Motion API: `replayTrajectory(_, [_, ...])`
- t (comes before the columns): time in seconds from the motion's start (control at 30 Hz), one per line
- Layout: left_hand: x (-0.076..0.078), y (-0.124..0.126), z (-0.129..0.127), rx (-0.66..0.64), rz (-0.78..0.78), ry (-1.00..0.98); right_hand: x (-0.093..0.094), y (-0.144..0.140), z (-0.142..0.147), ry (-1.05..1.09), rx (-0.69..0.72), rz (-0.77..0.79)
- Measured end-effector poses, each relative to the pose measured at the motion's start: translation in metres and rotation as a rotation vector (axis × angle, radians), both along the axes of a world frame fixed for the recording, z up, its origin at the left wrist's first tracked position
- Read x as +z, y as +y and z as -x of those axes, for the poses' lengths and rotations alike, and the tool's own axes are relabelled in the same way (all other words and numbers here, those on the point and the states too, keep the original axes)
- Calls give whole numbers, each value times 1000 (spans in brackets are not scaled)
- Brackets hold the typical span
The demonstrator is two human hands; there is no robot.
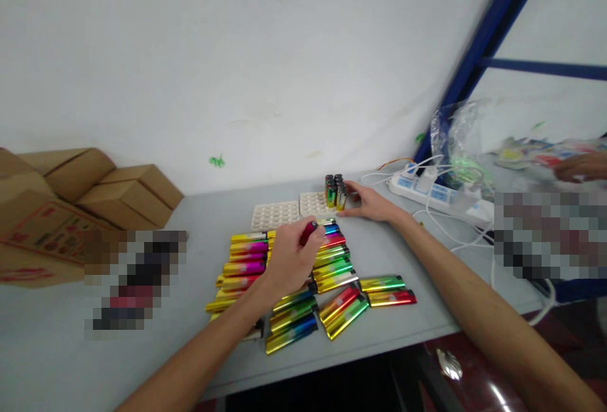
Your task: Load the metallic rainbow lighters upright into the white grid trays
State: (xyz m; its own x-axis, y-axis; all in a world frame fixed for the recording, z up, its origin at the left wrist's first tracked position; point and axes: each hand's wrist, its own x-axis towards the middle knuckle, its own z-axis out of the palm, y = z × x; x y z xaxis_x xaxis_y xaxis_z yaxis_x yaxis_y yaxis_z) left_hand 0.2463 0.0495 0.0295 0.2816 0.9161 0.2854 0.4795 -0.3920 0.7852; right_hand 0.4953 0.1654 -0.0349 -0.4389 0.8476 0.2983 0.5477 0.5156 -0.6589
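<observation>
Many shiny lighters in gold, pink, red, green and blue lie in rows on the grey table, among them a blue one (291, 334) near the front edge. Over the rows is my left hand (294, 257), its fingers closed around a dark red object (308, 232) of which only the end shows. Several lighters (331, 192) stand upright, close together, in a pale tray with holes (310, 202). My right hand (365, 202) is at their right side, thumb in front and fingers behind, around the nearest ones. A second pale tray (275, 215) lies to the left.
Cardboard boxes (128, 197) are stacked at the left. A white power strip (441, 197) with plugs and loose cables lies at the right, beside a clear plastic bag (462, 131) and a blue frame post (478, 39). Another person's hand (581, 165) is at far right.
</observation>
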Motion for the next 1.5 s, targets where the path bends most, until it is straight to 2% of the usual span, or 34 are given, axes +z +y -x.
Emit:
replayTrajectory(0.3, [-1, -1, -2, 18, -29, 26, 0, 0, 1, 31, 9, 51])
replayTrajectory(0.83, [-3, 0, -2, 35, -13, 8, -1, 1, 1, 33, 10, 32])
replayTrajectory(1.03, [1, 1, 0, 0, 0, 11, -2, 2, 1, 30, 18, 8])
replayTrajectory(1.27, [1, 31, 0, -157, 127, -297, -3, 4, 2, 54, 38, -4])
replayTrajectory(1.4, [1, 56, -3, -123, -7, -200, -2, 4, 2, 62, 44, -5])
replayTrajectory(1.5, [-2, 74, -6, -131, -29, -100, -1, 4, 3, 61, 50, -16])
